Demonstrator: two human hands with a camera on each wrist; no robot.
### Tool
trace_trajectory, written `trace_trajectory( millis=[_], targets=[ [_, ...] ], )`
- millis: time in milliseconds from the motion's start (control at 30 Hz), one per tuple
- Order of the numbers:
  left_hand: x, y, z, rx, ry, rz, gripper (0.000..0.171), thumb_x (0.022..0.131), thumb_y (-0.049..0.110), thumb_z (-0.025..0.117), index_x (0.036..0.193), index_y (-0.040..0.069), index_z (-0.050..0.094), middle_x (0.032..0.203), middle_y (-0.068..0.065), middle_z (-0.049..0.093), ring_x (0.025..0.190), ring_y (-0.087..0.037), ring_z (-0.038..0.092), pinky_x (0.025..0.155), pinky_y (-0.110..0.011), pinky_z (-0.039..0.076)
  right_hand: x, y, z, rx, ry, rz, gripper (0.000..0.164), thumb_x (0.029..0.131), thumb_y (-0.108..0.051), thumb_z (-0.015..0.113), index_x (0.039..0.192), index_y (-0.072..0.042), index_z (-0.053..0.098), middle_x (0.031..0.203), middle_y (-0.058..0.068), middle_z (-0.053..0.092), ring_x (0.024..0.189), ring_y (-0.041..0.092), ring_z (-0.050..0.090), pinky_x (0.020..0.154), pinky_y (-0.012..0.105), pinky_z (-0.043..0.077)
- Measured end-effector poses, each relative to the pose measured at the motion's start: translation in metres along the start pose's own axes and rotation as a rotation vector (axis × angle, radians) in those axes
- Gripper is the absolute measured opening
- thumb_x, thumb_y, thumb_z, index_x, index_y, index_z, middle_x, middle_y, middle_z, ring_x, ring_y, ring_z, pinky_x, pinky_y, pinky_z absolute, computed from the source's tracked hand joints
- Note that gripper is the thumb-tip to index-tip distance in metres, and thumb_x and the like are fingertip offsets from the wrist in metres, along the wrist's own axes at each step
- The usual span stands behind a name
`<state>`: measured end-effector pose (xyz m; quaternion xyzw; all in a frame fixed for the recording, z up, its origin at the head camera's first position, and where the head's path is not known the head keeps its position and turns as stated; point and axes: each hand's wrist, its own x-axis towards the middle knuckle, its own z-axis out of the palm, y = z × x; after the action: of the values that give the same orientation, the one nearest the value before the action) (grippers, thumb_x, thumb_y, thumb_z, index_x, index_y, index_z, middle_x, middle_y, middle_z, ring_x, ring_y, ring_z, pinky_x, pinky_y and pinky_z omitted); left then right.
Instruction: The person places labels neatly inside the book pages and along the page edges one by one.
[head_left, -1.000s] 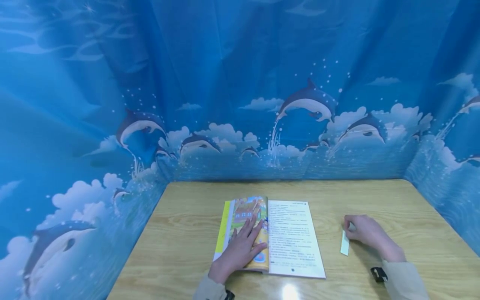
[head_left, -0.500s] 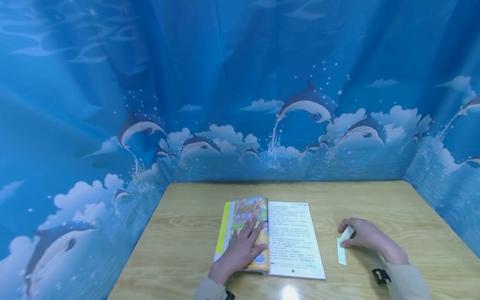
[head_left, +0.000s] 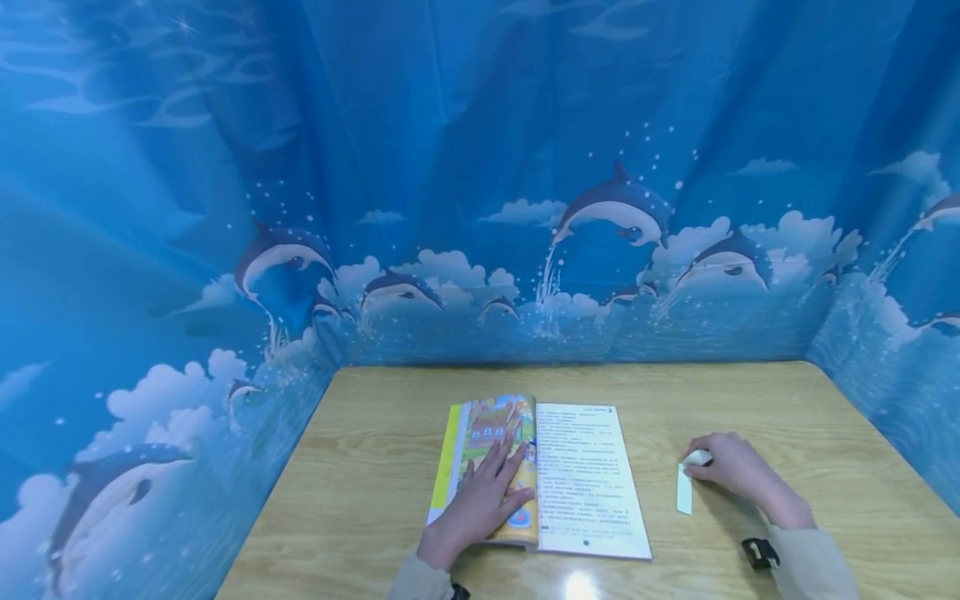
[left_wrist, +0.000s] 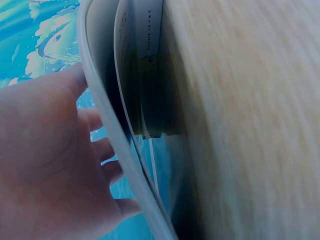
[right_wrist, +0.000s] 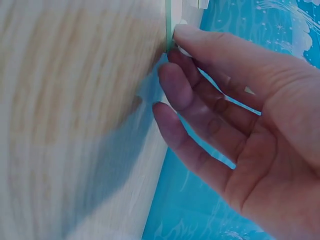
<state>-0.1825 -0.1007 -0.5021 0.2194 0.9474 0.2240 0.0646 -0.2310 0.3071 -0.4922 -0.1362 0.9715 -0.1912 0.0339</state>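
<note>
An open book (head_left: 588, 479) lies on the table, a colourful picture on its left page and printed text on its right. My left hand (head_left: 480, 504) rests with spread fingers on the picture page. In the left wrist view, those fingers (left_wrist: 112, 171) lie against the page and the book's pages show edge-on. Right of the book, my right hand (head_left: 735, 471) pinches the upper end of a pale green strip (head_left: 685, 493) between thumb and fingers. The strip's lower part lies toward the table, and its upper part angles into the grip. Its gripped end is partly hidden.
The wooden table (head_left: 375, 467) extends around the book. A blue curtain (head_left: 465, 167) printed with dolphins stands behind and beside it. A black wrist strap (head_left: 760, 552) sits at the right sleeve.
The right hand first covered the strip's upper end. It then shifted slightly left, showing an angled upper part, and now sits a little higher with the strip. The left hand stays put.
</note>
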Motion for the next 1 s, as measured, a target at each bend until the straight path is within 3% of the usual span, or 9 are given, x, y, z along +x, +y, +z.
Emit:
trace_trajectory(
  millis=[433,733,1000],
  targets=[
    [-0.0012,0.0000,0.0010,0.005,0.009,0.018,0.071,0.105,0.055,0.043,0.163,0.018,0.024,0.170,-0.008,0.011,0.155,-0.033,0.013,0.117,-0.072,0.019,-0.0011,0.0003,0.0004,-0.008,-0.023,-0.004,0.010,0.086,-0.009,0.075,0.093,-0.003,0.075,0.090,0.010,0.074,0.085,0.032,0.070,0.081,0.056,0.056],
    [-0.0009,-0.0008,0.0017,0.009,0.002,0.004,0.071,0.105,0.056,0.041,0.163,0.020,0.023,0.170,-0.007,0.010,0.156,-0.033,0.012,0.117,-0.071,0.018,-0.0013,-0.0029,0.0028,-0.028,0.015,-0.019,0.011,0.082,-0.006,0.070,0.090,0.001,0.071,0.077,0.002,0.065,0.067,0.015,0.052,0.061,0.036,0.047],
    [-0.0008,-0.0018,0.0020,0.012,0.010,0.005,0.071,0.104,0.057,0.041,0.163,0.020,0.023,0.170,-0.007,0.010,0.156,-0.031,0.013,0.117,-0.071,0.018,0.0007,-0.0042,0.0021,-0.025,0.024,0.017,0.018,0.082,-0.009,0.069,0.094,0.003,0.069,0.087,0.009,0.068,0.079,0.026,0.064,0.073,0.050,0.056]
  ],
)
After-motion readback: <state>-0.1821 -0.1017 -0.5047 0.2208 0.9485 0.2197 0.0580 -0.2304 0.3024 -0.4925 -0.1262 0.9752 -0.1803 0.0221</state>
